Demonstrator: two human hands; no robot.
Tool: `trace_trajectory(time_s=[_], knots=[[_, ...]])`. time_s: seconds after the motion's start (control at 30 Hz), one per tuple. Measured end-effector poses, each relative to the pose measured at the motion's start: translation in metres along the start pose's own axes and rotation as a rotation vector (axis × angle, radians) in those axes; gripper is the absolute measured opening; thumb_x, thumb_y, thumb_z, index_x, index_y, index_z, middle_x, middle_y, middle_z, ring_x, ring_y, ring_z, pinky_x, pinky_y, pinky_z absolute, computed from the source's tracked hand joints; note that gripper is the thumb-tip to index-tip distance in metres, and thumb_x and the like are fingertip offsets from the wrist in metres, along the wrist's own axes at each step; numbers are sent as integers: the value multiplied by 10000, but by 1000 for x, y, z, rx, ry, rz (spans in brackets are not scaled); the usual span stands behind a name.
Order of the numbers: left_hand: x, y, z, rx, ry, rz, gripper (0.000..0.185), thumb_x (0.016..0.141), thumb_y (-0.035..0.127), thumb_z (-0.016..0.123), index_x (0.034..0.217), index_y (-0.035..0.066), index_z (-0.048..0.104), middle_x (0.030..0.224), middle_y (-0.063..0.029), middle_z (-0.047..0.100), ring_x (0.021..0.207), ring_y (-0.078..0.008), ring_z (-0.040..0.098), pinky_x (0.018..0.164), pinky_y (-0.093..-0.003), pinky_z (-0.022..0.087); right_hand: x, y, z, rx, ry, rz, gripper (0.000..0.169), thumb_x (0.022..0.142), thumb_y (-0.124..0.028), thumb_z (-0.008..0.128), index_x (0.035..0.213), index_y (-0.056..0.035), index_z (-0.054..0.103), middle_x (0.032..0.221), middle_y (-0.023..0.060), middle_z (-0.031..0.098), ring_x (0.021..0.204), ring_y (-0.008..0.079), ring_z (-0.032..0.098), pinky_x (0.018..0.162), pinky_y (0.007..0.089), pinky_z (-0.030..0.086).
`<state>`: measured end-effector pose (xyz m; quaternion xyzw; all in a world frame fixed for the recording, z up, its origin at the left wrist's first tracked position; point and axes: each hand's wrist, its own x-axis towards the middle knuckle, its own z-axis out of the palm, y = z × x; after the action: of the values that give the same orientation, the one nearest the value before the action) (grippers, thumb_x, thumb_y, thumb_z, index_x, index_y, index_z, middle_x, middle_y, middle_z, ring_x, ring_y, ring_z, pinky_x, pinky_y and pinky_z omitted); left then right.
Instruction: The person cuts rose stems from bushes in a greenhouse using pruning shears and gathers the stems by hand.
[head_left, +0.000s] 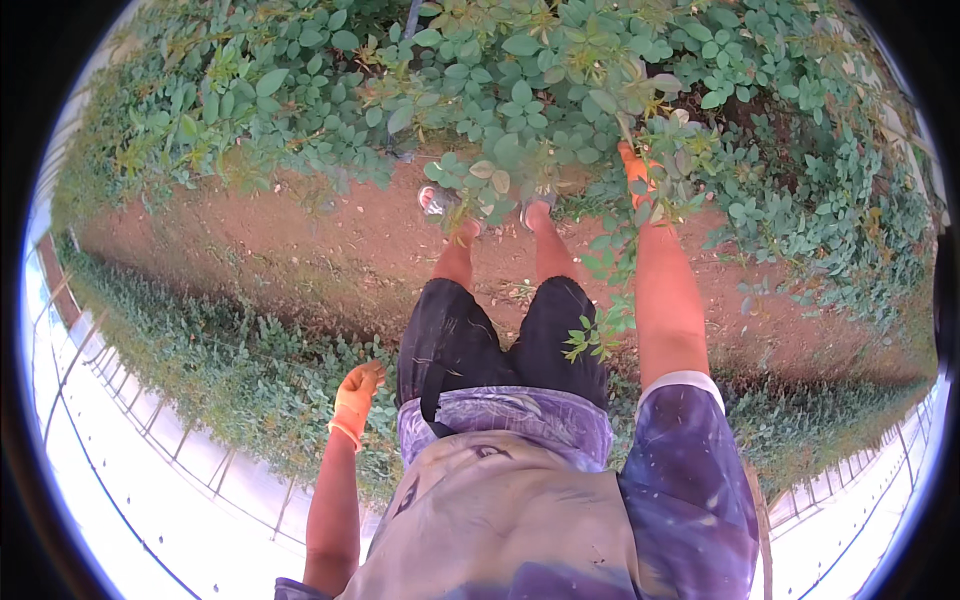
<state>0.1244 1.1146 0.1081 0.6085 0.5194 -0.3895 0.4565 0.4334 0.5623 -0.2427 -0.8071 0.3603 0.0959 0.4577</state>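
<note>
My right hand (637, 176), in an orange glove, reaches into a row of leafy bushes (495, 82) with rose-like foliage. Its fingers look closed around a leafy stem (626, 124), though leaves hide part of the grip. More leafy shoots (600, 330) hang beside my right forearm, over the dark shorts. Held low and out to the left is my left hand (358, 397), gloved in orange too. Its fingers are curled in, and nothing shows in them. Behind it stand the bushes of another row (247, 375).
A bare soil path (337, 247) with scattered dry leaves runs between the two plant rows. My feet (442, 201) stand on it close to the front row, partly covered by leaves. A thin post (412, 19) rises among the bushes. Greenhouse-like framing (180, 442) lines the side.
</note>
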Motion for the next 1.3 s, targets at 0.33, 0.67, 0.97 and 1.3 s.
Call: trace_trajectory(time_s=[0.33,0.67,0.97,1.3], knots=[[51,236,119,169,-114,447,393,1052,168,541,1404,-4,566,1312,-99,690,1176,-176,646,1001,-303,472,15,9,3,269,-110,41,577,918,-521,650,1192,-15,696,1149,213,697,1021,378,655,889,475,510],[134,365,231,-173,201,342,429,954,204,707,1341,58,594,1328,-69,672,1216,-194,629,1027,-342,472,12,26,9,388,-177,63,532,934,-481,640,1198,-21,685,1136,198,683,998,358,638,874,467,505],[229,354,216,-306,249,427,522,985,282,649,1405,40,455,1246,-97,697,1070,-238,659,955,-350,475,5,29,16,406,-203,68,492,949,-445,631,1203,-26,676,1124,185,672,977,340,624,860,460,500],[172,368,256,-517,334,356,595,925,280,732,1333,-30,431,1259,-174,697,1054,-249,707,922,-334,517,-11,39,18,415,-210,91,448,965,-405,621,1208,-32,665,1111,170,659,953,320,607,845,453,496]])
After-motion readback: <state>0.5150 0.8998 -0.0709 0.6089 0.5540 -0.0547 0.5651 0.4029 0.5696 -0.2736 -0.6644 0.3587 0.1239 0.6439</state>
